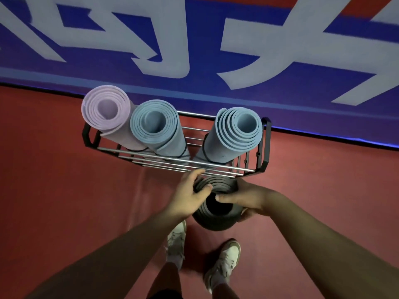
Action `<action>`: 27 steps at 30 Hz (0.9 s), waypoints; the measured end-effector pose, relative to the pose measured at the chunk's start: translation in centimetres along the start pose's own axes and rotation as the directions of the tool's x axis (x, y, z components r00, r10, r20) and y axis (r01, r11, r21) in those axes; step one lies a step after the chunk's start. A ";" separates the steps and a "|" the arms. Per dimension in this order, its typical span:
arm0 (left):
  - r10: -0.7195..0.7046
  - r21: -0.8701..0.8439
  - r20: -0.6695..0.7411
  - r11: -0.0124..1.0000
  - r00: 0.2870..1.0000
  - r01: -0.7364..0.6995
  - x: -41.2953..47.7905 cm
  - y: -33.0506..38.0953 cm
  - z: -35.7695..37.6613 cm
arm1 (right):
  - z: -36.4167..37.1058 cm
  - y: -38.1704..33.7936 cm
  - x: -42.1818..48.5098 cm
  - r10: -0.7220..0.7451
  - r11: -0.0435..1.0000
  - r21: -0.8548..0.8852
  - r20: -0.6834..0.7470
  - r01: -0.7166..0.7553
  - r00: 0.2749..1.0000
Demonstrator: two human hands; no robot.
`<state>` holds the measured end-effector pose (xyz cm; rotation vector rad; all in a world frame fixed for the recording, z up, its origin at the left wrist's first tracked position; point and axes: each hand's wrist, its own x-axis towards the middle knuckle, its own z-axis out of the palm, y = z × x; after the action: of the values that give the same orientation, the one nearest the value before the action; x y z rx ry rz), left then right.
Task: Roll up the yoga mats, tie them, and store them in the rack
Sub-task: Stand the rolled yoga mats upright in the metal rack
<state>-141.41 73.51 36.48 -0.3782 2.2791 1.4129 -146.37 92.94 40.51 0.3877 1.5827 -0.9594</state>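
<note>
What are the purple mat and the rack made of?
The purple mat looks like soft matte foam: thick spongy layers show at its end. The rack looks like metal: thin shiny silver bars, black painted ends.

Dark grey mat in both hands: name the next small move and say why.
Probably lift the dark grey mat forward over the front rails of the rack into the gap between the middle blue mat and the right blue mat. The left hand and right hand grip its rolled top, it stands just short of the rack, and that gap looks free.
</note>
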 end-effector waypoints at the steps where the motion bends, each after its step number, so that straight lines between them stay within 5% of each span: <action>1: 0.042 0.033 0.008 0.999 0.999 -0.043 0.0 0.1 0.1 | -0.1 0.0 -0.3 0.000 1.000 -0.020 0.008 0.001 1.000; 5: 0.134 0.053 0.032 0.989 0.990 -0.136 0.4 0.6 0.3 | -1.8 -1.3 -2.2 0.065 0.973 -0.223 0.012 -0.061 0.998; 7: 0.173 0.061 0.012 0.983 0.985 -0.174 0.9 1.0 0.0 | -4.1 -2.5 -2.8 0.035 0.977 -0.203 -0.134 -0.062 0.990; 8: 0.189 0.068 -0.026 0.980 0.982 -0.187 1.3 1.0 -0.1 | -5.5 -3.0 -2.4 0.002 0.996 -0.090 -0.279 -0.028 0.960; 10: 0.203 0.081 -0.137 0.978 0.970 -0.193 2.4 1.4 -0.5 | -8.2 -4.2 -1.0 -0.024 0.990 0.094 -0.613 0.103 0.790; 12: 0.161 0.043 -0.208 0.987 0.965 -0.156 4.0 2.8 -1.0 | -9.5 -5.6 0.2 -0.068 0.949 0.162 -0.732 0.269 0.678; 16: -0.059 -0.040 -0.199 0.998 0.978 0.053 8.9 7.1 -2.1 | -7.9 -7.1 2.2 -0.135 0.937 0.175 -0.617 0.302 0.776; 19: -0.248 -0.176 0.018 0.953 0.969 0.248 11.2 8.7 -2.9 | -6.3 -7.3 3.1 -0.089 0.840 0.437 -0.473 0.321 0.876; 22: -0.251 -0.390 0.231 0.861 0.940 0.326 11.6 8.5 -3.2 | -5.0 -8.2 3.7 -0.141 0.777 0.490 -0.476 0.395 0.868; 27: -0.236 -0.439 0.100 0.861 0.967 0.256 11.2 7.6 -5.6 | -2.3 -10.6 4.5 -0.180 0.822 0.406 -0.481 0.400 0.858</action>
<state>-155.71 71.82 39.09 -0.7457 1.7710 1.7794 -156.56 87.08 40.15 0.7642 1.8094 -1.6273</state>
